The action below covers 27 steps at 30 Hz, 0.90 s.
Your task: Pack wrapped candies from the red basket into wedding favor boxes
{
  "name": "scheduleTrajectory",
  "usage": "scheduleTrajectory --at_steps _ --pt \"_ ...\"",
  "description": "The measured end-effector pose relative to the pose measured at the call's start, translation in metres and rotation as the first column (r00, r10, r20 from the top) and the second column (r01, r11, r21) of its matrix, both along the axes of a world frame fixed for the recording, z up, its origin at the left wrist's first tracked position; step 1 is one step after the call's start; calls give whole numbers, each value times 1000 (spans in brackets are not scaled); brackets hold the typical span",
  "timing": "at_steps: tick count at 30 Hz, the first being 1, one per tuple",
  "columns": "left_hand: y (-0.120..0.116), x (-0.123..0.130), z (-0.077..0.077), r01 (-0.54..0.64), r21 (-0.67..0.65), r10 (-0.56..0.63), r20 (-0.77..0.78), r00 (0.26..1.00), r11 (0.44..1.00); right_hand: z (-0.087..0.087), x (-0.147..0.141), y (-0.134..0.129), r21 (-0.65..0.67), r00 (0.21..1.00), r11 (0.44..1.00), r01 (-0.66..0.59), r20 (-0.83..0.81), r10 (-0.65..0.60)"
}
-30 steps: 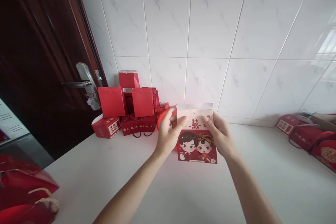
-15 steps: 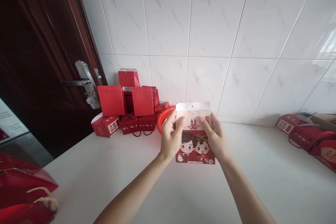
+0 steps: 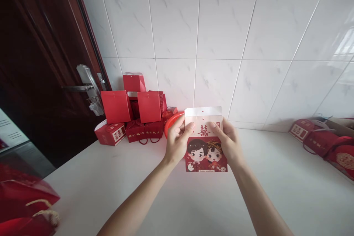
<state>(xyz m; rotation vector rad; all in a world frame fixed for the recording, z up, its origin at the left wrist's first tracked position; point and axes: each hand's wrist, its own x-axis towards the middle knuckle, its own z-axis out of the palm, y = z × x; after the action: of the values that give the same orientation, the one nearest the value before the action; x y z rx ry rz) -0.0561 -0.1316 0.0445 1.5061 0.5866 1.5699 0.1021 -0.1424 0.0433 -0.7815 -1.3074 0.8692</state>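
Between my two hands is a red and pale paper gift box (image 3: 206, 151), printed with a cartoon couple and a red double-happiness sign. It faces me upright above the white table, its white flap standing up along the top. My left hand (image 3: 177, 140) grips its left edge, thumb on the front and fingers behind. On the opposite edge my right hand (image 3: 229, 140) holds it the same way. Behind my left hand a red plastic basin (image 3: 169, 123) shows in part; its inside is hidden.
Several red gift boxes (image 3: 116, 107) are stacked at the back left by the tiled wall. More red boxes (image 3: 322, 142) lie at the right edge. A red bag (image 3: 30, 202) with a cord handle is at the near left, beside a dark door (image 3: 35, 44) with a metal handle.
Both hands keep hold of the gift box, which stays almost in place. My thumbs rest slightly farther apart on its front. The view has shifted a little.
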Motion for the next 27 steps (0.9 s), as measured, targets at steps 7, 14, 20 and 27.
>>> scheduleTrajectory --at_steps 7,14,20,27 --pt "3 -11 5 103 -33 -104 -38 994 994 12 12 -7 -43 978 979 -200 -72 196" --pt "3 -20 9 34 51 -26 -154 988 998 16 22 -11 -31 971 970 -240 -10 240" --pt "1 -18 9 -42 100 56 -147 988 994 12 21 -8 61 985 987 -151 95 144" --pt "-3 -14 6 -132 178 149 -87 985 975 10 14 -11 115 991 987 -115 74 107"
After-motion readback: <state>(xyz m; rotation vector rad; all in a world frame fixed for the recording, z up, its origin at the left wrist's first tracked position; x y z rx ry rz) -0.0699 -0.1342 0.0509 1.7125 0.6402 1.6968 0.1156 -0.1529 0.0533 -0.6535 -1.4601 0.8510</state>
